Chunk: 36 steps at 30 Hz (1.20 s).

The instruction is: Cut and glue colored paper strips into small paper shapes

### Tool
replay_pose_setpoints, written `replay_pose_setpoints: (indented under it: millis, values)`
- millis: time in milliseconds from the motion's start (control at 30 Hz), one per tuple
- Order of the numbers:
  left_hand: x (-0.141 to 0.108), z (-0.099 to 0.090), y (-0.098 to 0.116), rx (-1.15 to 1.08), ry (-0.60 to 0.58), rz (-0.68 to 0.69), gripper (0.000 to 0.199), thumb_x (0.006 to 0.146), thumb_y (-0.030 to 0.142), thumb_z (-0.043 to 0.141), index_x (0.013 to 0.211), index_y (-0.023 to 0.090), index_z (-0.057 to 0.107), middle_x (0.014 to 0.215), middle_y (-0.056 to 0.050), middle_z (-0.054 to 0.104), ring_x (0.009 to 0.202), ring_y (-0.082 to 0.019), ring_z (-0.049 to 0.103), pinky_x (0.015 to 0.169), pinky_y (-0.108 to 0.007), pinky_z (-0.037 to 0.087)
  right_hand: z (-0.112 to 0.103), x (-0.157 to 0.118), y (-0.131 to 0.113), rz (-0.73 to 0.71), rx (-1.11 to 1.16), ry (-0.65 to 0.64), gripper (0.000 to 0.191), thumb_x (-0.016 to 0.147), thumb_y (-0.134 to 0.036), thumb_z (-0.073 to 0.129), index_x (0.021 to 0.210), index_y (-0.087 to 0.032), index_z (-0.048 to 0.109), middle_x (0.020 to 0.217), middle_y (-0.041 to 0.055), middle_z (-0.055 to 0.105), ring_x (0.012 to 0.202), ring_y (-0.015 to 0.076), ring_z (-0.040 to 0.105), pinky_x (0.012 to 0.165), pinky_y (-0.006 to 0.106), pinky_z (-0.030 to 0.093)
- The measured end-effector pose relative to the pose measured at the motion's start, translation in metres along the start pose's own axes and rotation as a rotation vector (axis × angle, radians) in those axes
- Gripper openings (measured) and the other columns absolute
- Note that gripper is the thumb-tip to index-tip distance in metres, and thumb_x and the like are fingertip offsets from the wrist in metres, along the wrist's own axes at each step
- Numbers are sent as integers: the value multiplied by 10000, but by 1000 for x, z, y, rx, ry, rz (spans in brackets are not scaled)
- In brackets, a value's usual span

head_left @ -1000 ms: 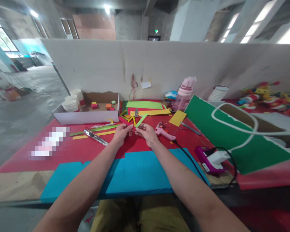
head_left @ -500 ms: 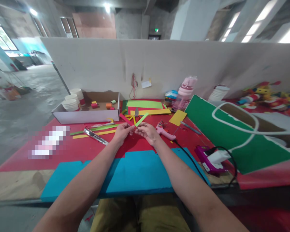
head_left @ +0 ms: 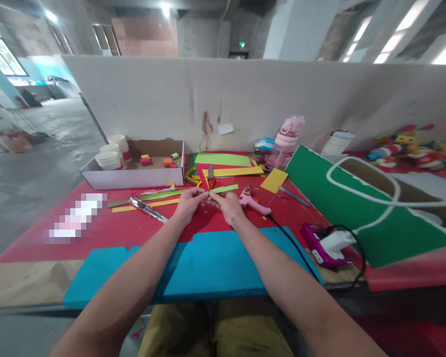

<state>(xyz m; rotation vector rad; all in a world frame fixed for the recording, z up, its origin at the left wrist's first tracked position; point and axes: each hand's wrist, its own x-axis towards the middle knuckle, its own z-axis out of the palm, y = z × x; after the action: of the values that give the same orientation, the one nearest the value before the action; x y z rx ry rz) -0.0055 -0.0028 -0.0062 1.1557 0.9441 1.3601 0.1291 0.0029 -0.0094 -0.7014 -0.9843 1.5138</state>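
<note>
Right, the light green strip (head_left: 226,189) sits at the middle of the frame, running out rightward from the fingertips, with a narrow red strip (head_left: 202,174) seeming to rise from the same spot. The right hand (head_left: 228,206) is pinched nearly closed on the green strip's near end. The left hand (head_left: 188,203) has thumb and forefinger brought together beside it; what lies between them is too small to tell.

The thin card probably creases easily, so light, even fingertip pressure would serve best, with the ends squared and edges flush before pressing. Keeping the free length of green unbent should help show any skew.

Just beyond the fingers are pliers (head_left: 210,173), best not nudged. Right of centre, the pink glue gun (head_left: 252,202) lies near the right hand; if hot, its nozzle deserves clearance, and its black cord (head_left: 292,243) runs close to that forearm. Left of centre, a cutter (head_left: 147,209) rests near the left wrist. The blue sheet (head_left: 223,258) lies beneath both forearms, lower centre.
</note>
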Motion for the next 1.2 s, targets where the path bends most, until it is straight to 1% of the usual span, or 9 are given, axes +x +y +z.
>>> replay_pose_setpoints:
  millis: [133, 267, 367, 533, 667, 833, 1000, 1133, 1200]
  values:
    - [1, -1, 0, -29, 22, 1, 276, 623, 350, 779, 681, 127, 626, 570, -3, 601, 507, -79, 515, 518, -207, 389, -4, 1, -5, 62, 7, -89, 170, 615, -203, 801, 709, -144, 673, 674, 32, 695, 667, 168, 684, 803, 359, 580]
    - [1, -1, 3, -52, 2, -16, 263, 617, 330, 783, 662, 125, 625, 550, 1, 589, 494, -76, 508, 514, -206, 385, -6, 3, -5, 107, 48, -40, 117, 689, -199, 758, 724, -155, 656, 673, 22, 690, 644, 132, 665, 790, 325, 579]
    - [0, 0, 4, -61, 2, -39, 256, 602, 309, 789, 646, 122, 620, 539, 0, 583, 487, -77, 507, 507, -208, 380, -5, 3, -3, 131, 59, -42, 177, 673, -237, 780, 754, -159, 644, 654, 4, 675, 618, 108, 643, 752, 283, 576]
    - [0, 0, 3, -74, 24, -54, 232, 562, 266, 795, 629, 121, 625, 513, -2, 581, 463, -79, 500, 490, -213, 370, -1, -2, -4, 93, 26, -16, 289, 595, -315, 823, 768, -181, 635, 634, -38, 643, 594, 78, 608, 680, 227, 562]
    - [0, -1, 1, -53, 10, -33, 219, 568, 264, 786, 669, 118, 657, 538, -18, 611, 466, -88, 511, 496, -224, 385, 0, -4, -6, 100, 4, 6, 328, 550, -318, 840, 770, -181, 638, 642, -41, 635, 604, 87, 613, 673, 240, 566]
    - [-1, -2, -1, -63, -16, -26, 240, 562, 286, 798, 681, 112, 684, 572, -38, 640, 490, -103, 536, 522, -243, 419, -2, -2, -4, 96, -32, 34, 335, 540, -307, 838, 780, -173, 646, 641, -36, 638, 605, 87, 607, 670, 243, 562]
    - [-1, -1, -2, -127, -9, -48, 238, 579, 275, 797, 723, 112, 700, 657, -55, 678, 588, -134, 596, 597, -265, 459, -3, 1, -1, 23, -63, 85, 313, 563, -322, 816, 770, -172, 636, 633, -31, 637, 601, 92, 608, 675, 257, 559]
    - [-4, 2, 2, -139, -113, -73, 287, 595, 252, 799, 812, 95, 695, 755, -78, 688, 660, -139, 613, 644, -267, 470, -2, 2, 0, -44, -28, 157, 308, 563, -318, 806, 768, -180, 622, 652, -40, 632, 603, 91, 610, 674, 255, 557]
    - [-5, 3, 4, -146, -120, -65, 316, 617, 289, 792, 854, 113, 678, 747, -59, 677, 639, -129, 604, 621, -261, 466, 0, 2, 1, -54, -29, 161, 313, 564, -328, 803, 770, -186, 615, 669, -39, 639, 612, 97, 617, 681, 263, 562]
